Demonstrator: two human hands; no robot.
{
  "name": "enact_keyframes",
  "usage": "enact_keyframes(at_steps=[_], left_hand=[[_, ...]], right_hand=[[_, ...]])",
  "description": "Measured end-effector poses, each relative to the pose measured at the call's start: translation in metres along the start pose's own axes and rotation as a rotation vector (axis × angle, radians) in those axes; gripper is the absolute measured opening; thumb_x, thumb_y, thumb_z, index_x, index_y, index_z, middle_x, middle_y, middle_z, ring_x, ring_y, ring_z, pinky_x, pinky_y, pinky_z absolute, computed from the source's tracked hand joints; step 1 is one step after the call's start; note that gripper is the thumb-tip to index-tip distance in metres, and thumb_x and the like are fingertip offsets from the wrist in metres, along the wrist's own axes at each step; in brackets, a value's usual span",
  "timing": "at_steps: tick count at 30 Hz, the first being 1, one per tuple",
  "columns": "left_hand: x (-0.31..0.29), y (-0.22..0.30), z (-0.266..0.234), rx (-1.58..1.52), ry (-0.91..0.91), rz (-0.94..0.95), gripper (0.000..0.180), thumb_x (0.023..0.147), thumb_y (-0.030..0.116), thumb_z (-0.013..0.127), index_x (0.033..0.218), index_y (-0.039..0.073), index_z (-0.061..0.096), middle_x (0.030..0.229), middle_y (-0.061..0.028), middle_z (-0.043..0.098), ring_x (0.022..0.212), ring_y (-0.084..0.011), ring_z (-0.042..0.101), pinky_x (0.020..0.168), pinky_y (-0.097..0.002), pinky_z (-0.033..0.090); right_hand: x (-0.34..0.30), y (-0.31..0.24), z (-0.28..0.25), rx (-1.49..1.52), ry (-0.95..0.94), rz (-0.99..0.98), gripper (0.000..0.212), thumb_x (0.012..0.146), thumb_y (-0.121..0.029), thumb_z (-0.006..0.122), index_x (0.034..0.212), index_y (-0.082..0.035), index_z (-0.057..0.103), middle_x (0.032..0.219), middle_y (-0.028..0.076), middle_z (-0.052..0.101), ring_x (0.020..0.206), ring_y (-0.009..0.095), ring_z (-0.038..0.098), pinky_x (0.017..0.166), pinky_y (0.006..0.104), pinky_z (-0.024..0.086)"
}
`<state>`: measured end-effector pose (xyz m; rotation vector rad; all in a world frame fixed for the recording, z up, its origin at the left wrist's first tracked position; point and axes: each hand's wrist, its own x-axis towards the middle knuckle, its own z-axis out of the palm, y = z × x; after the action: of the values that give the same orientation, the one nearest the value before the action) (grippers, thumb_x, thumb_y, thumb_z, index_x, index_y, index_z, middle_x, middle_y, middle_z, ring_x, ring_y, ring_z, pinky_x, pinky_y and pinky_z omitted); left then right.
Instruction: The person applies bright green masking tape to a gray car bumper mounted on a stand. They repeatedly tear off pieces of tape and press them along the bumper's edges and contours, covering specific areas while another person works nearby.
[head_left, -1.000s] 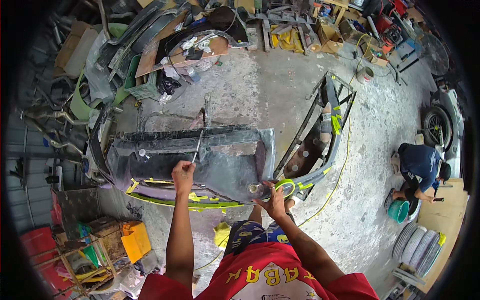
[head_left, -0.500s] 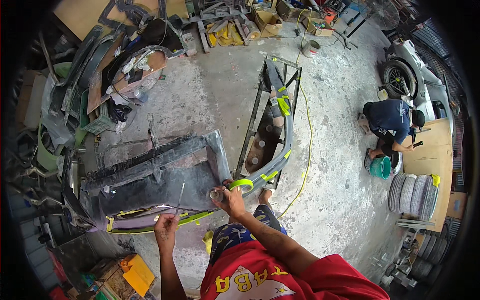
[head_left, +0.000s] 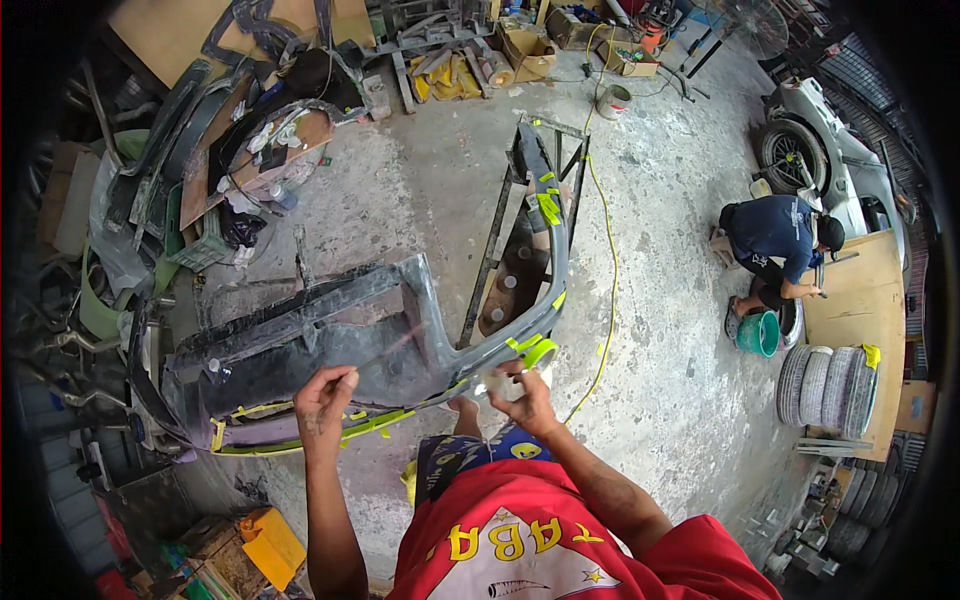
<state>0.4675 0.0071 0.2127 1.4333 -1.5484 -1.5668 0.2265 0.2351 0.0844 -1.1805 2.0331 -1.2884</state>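
Observation:
My left hand (head_left: 325, 402) is raised over a large dark grey bumper-like car body part (head_left: 285, 385), fingers pinched. From them a thin stick-like tool (head_left: 395, 346) reaches up and right, smeared by motion. In my right hand (head_left: 530, 405) is a small clear cup or jar (head_left: 496, 383), blurred; what it contains cannot be made out. A roll of yellow-green masking tape (head_left: 541, 354) hangs at that hand's fingers. Strips of the same tape (head_left: 377, 428) line the body part's near edge, and more pieces (head_left: 549, 208) stick to its curved right arm.
Under the curved arm stands a dark metal frame (head_left: 489, 270). A yellow cord (head_left: 613, 290) crosses the floor to the right. Farther right, a co-worker (head_left: 768, 235) crouches by a teal bucket (head_left: 760, 336) and stacked tires (head_left: 822, 388). Car parts (head_left: 150, 170) crowd the left side.
My right hand has moved right with the cup and tape roll, away from the left hand. My left hand has risen slightly, and the tool has swung from upright toward the right.

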Motion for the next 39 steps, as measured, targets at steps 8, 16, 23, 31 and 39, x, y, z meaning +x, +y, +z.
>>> enact_keyframes(at_steps=[8,16,23,31,39], left_hand=[[-0.078,0.100,0.126,0.318,-0.415,0.485,0.010,0.087,-0.001,0.072,0.096,0.000,0.074,0.086,-0.0064,0.066,0.075,-0.0142,0.065,0.062,-0.0258,0.051],[-0.146,0.119,0.250,0.358,-0.350,0.616,0.015,0.086,-0.004,0.070,0.101,0.001,0.071,0.089,-0.0118,0.066,0.076,-0.0238,0.068,0.065,-0.0317,0.057],[-0.184,0.121,0.300,0.370,-0.325,0.781,0.018,0.090,-0.001,0.069,0.108,0.000,0.070,0.096,-0.0145,0.068,0.084,-0.0294,0.069,0.073,-0.0362,0.055],[-0.202,0.133,0.313,0.539,-0.364,0.880,0.022,0.088,0.001,0.070,0.110,0.001,0.068,0.100,-0.0122,0.066,0.087,-0.0313,0.065,0.075,-0.0399,0.054],[-0.218,0.134,0.313,0.531,-0.284,0.885,0.026,0.085,0.000,0.073,0.111,0.001,0.070,0.100,-0.0120,0.068,0.086,-0.0312,0.065,0.074,-0.0400,0.055]], right_hand=[[-0.005,-0.007,-0.113,0.106,0.134,0.028,0.042,0.072,-0.007,0.085,0.109,-0.005,0.065,0.102,0.011,0.068,0.089,0.023,0.065,0.079,0.0329,0.051],[-0.009,0.005,-0.204,0.113,0.116,-0.179,0.045,0.070,-0.007,0.086,0.110,-0.008,0.065,0.099,0.010,0.068,0.083,0.024,0.064,0.071,0.0337,0.050],[-0.009,0.016,-0.255,0.197,0.093,-0.201,0.042,0.071,-0.004,0.085,0.107,-0.007,0.065,0.103,0.012,0.068,0.086,0.024,0.064,0.072,0.0332,0.050],[-0.006,0.021,-0.269,0.216,0.072,-0.245,0.042,0.071,-0.003,0.085,0.106,-0.008,0.064,0.104,0.011,0.068,0.088,0.021,0.063,0.073,0.0326,0.049],[-0.008,0.021,-0.269,0.326,0.079,-0.229,0.041,0.072,-0.001,0.085,0.108,-0.008,0.065,0.107,0.011,0.068,0.091,0.023,0.064,0.076,0.0327,0.050]])
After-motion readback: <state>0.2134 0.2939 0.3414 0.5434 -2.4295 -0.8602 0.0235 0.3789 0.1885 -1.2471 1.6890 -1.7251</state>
